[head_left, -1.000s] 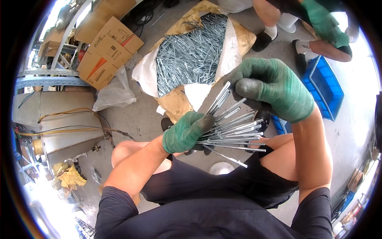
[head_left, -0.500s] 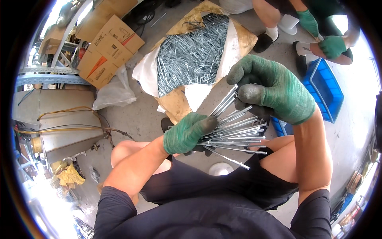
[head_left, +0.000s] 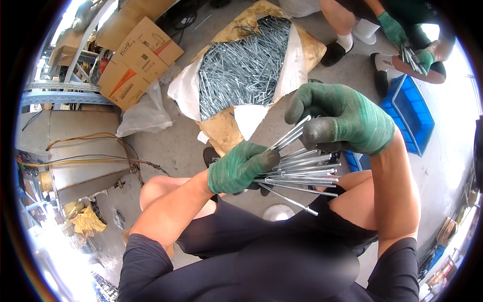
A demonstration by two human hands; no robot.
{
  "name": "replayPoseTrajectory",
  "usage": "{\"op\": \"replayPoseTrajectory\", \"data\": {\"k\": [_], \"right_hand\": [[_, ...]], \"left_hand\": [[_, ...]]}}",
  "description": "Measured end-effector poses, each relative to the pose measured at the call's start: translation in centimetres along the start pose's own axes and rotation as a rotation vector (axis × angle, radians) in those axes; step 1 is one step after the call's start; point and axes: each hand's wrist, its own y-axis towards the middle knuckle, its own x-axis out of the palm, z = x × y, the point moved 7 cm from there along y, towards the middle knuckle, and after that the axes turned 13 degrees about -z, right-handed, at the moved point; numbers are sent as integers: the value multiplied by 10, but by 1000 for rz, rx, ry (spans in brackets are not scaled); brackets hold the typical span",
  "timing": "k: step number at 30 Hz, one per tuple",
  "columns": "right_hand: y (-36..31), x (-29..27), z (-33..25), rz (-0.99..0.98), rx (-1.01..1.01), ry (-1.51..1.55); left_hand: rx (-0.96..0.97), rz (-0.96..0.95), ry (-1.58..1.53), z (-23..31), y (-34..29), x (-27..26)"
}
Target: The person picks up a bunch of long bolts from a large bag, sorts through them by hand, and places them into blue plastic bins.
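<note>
At far left, a grey metal cabinet [head_left: 83,173] stands on the floor, with a yellow hose [head_left: 95,159] running across it. Just right of and above it, a cardboard box [head_left: 132,68] sits tilted, a clear plastic bag [head_left: 143,118] beneath its lower corner. Upper centre, an open sack [head_left: 185,95] with white and brown flaps lies on the floor, filled with a jumbled heap of metal rods [head_left: 241,65].

Below the heap, the left hand [head_left: 241,168], in a green glove with dark fingertips, is closed around one end of a bundle of thin rods [head_left: 304,173]; their free ends fan out to the right above the person's lap. A white round stool [head_left: 278,212] shows below the bundle. The right hand [head_left: 342,118], gloved alike, is loosely curled at the tips of the uppermost rods, thumb and forefinger apart; whether its hidden fingers grip anything cannot be told.

At upper right, a co-worker's gloved hands [head_left: 393,28] are at a smaller bunch of rods [head_left: 411,60], above a blue crate [head_left: 412,118].
</note>
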Motion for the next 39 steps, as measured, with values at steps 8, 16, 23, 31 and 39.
{"op": "replayPoseTrajectory", "data": {"k": [8, 16, 23, 31, 39], "right_hand": [[-4, 0, 4, 56, -18, 74], [-1, -9, 0, 209, -20, -142], [17, 7, -6, 11, 100, -596], [19, 30, 7, -120, 196, -795], [17, 26, 21, -139, 125, -846]], "left_hand": [[-64, 21, 306, 6, -4, -3], [170, 167, 350, 21, -4, -1], [-198, 0, 158, 10, 3, 10], [-249, -80, 223, -4, 8, 19], [-228, -65, 214, -12, 13, 18]]}}
